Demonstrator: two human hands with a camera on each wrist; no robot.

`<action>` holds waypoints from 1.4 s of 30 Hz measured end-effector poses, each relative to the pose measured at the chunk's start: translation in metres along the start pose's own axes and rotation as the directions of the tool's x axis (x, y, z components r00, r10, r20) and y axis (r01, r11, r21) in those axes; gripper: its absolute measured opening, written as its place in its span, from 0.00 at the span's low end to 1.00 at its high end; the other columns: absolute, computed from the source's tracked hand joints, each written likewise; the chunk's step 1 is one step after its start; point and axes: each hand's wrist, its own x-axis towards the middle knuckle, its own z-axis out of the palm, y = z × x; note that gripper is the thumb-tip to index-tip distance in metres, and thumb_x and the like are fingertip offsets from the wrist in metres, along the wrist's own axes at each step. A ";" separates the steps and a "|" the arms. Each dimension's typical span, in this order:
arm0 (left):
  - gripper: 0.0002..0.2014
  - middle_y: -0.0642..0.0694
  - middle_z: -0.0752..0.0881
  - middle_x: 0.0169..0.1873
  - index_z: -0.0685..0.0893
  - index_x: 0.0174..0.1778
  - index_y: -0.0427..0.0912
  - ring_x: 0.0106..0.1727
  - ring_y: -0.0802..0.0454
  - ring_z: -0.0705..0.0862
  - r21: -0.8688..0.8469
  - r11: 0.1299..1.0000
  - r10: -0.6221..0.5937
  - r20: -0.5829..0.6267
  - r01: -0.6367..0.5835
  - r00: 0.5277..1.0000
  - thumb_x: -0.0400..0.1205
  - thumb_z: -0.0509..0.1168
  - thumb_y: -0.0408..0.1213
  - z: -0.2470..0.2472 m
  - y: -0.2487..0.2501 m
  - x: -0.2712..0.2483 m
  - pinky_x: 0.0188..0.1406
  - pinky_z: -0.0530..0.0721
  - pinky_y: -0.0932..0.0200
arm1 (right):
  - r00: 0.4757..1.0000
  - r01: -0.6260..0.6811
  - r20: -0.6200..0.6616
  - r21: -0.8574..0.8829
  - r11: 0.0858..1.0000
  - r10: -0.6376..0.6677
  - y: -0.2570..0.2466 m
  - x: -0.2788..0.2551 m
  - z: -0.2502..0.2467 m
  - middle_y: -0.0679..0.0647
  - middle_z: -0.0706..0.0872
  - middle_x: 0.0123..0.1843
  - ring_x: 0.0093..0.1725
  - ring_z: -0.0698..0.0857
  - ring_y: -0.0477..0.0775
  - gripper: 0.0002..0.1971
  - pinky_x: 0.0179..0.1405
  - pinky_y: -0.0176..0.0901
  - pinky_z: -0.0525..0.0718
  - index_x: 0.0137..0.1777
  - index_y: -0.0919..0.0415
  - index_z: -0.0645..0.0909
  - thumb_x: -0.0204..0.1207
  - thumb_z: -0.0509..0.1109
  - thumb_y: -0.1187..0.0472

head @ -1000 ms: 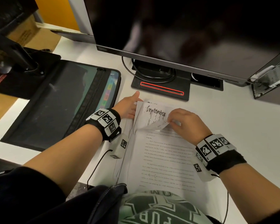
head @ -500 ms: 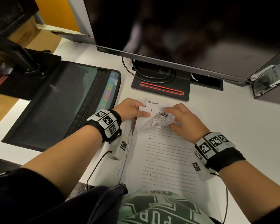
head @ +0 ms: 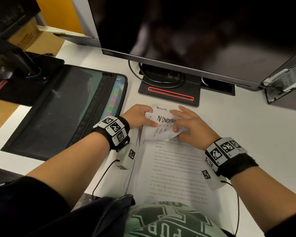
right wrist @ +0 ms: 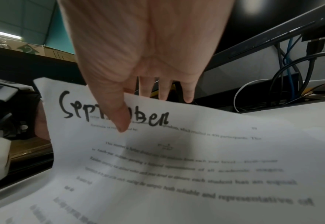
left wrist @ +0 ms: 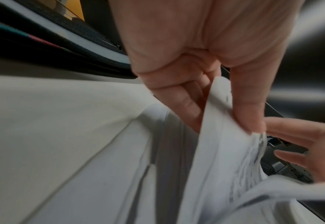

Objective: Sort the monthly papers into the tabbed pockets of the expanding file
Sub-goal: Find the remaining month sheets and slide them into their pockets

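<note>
A stack of printed papers (head: 174,170) lies on the white desk (head: 246,142) in front of me. My left hand (head: 150,118) pinches the top-left corner of raised sheets (left wrist: 215,136), thumb on a page headed "November" (head: 165,120). My right hand (head: 177,127) holds the "September" sheet (right wrist: 158,151) curled back toward me, thumb over its heading and fingers behind its top edge. Another handwritten page (head: 161,109) peeks out under them. The black expanding file (head: 67,108) lies flat left of the papers, with coloured tabs (head: 114,98) showing along its right edge.
A large monitor (head: 195,31) on a black base (head: 169,93) with cables stands just behind the papers. A black clamp arm (head: 15,65) and a cardboard box (head: 32,36) sit at far left. A computer case (head: 285,82) is at the right.
My right hand has peeled the September sheet back toward me, uncovering the November page. My left hand moved from the stack's left edge onto the raised corner.
</note>
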 end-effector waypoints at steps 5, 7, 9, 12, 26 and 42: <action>0.03 0.42 0.88 0.45 0.84 0.46 0.42 0.42 0.48 0.87 -0.114 0.993 -0.036 0.019 0.038 0.999 0.80 0.67 0.30 -0.001 -0.002 -0.002 0.43 0.88 0.57 | 0.984 0.060 -0.174 0.086 0.994 -0.044 -0.001 -0.001 -0.002 0.54 0.84 0.56 0.65 0.78 0.58 0.09 0.68 0.44 0.70 0.42 0.62 0.86 0.65 0.75 0.75; 0.06 0.42 0.87 0.43 0.82 0.46 0.42 0.40 0.49 0.87 -0.135 0.989 -0.058 0.000 0.058 0.998 0.85 0.60 0.32 -0.004 -0.003 -0.003 0.40 0.87 0.58 | 0.981 0.061 -0.192 0.107 0.992 -0.040 -0.004 -0.006 -0.003 0.55 0.86 0.60 0.68 0.77 0.51 0.08 0.74 0.44 0.65 0.44 0.62 0.88 0.68 0.74 0.74; 0.08 0.41 0.87 0.44 0.81 0.47 0.40 0.40 0.49 0.87 -0.128 0.989 -0.079 -0.030 0.074 0.996 0.87 0.57 0.33 -0.008 -0.003 -0.003 0.40 0.87 0.58 | 0.983 0.062 -0.177 0.111 0.992 -0.042 -0.007 -0.011 -0.004 0.53 0.88 0.57 0.65 0.79 0.47 0.10 0.73 0.44 0.68 0.46 0.60 0.88 0.70 0.74 0.73; 0.09 0.38 0.87 0.49 0.81 0.47 0.41 0.43 0.45 0.87 -0.118 0.989 -0.086 -0.006 0.085 0.996 0.87 0.56 0.34 -0.011 -0.001 -0.002 0.43 0.86 0.54 | 0.995 -0.026 -0.089 0.097 0.995 0.035 -0.016 -0.016 -0.010 0.47 0.85 0.50 0.56 0.84 0.52 0.13 0.58 0.41 0.78 0.55 0.57 0.81 0.71 0.73 0.69; 0.23 0.43 0.76 0.65 0.74 0.72 0.44 0.63 0.47 0.77 0.618 0.785 0.110 -0.064 -0.047 0.992 0.80 0.67 0.37 -0.005 0.000 0.016 0.60 0.74 0.59 | 0.998 -0.060 0.006 -0.057 0.997 0.060 -0.007 -0.005 0.003 0.61 0.75 0.65 0.65 0.75 0.62 0.09 0.64 0.53 0.75 0.41 0.62 0.85 0.62 0.80 0.71; 0.08 0.49 0.88 0.39 0.89 0.44 0.36 0.43 0.58 0.84 0.239 0.952 0.170 0.112 -0.192 0.979 0.77 0.72 0.38 -0.001 0.011 0.003 0.50 0.80 0.63 | 0.998 -0.060 0.016 -0.044 0.997 0.061 -0.012 0.000 -0.003 0.54 0.88 0.51 0.54 0.82 0.54 0.05 0.64 0.50 0.75 0.39 0.62 0.83 0.67 0.77 0.67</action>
